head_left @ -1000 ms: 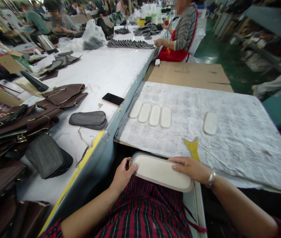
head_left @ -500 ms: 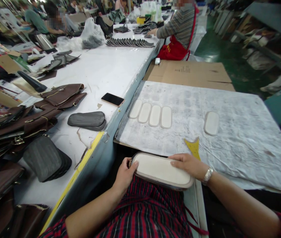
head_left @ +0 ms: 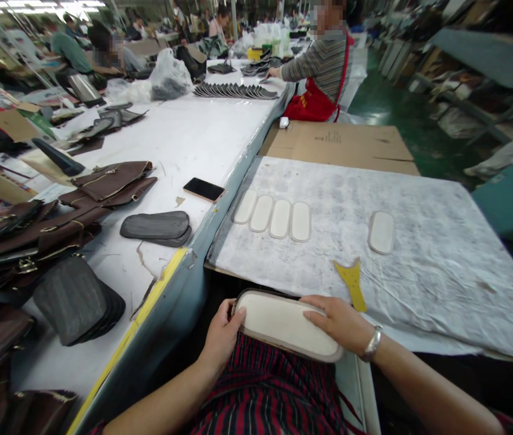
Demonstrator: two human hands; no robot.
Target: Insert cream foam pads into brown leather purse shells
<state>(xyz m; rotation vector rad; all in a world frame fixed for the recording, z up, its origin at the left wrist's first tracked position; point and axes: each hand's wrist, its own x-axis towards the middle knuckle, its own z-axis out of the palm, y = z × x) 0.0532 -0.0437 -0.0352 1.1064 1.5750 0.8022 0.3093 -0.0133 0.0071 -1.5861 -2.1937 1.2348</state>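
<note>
Over my lap I hold a dark-rimmed bag piece with a long, white rounded panel (head_left: 287, 323) on its upper face. My left hand (head_left: 223, 333) is closed on its left end, thumb on top and the fingers hidden beyond the rim. At the far right edge, my right hand (head_left: 341, 324) grips it with fingers lying over the white face; its thumb is partly hidden. Beyond the hands, a yellow notched scraper-like piece (head_left: 353, 284) lies on the cloth-covered board (head_left: 437, 290). Several white rounded panels (head_left: 280, 219) lie in a row there, and a single white panel (head_left: 381, 232) is farther right.
On the white table (head_left: 183, 139) at left are a phone (head_left: 203, 189), dark rounded panels (head_left: 155, 226), a thicker dark stack (head_left: 75, 302) and brown leather bags (head_left: 57, 223). A cardboard sheet (head_left: 338, 145) adjoins the board. A co-worker in a red apron (head_left: 313, 99) sits beyond.
The view has tilted up slightly, so the scene sits a little lower. Both hands keep hold of the bag piece, its white panel facing up and its dark side showing less.
</note>
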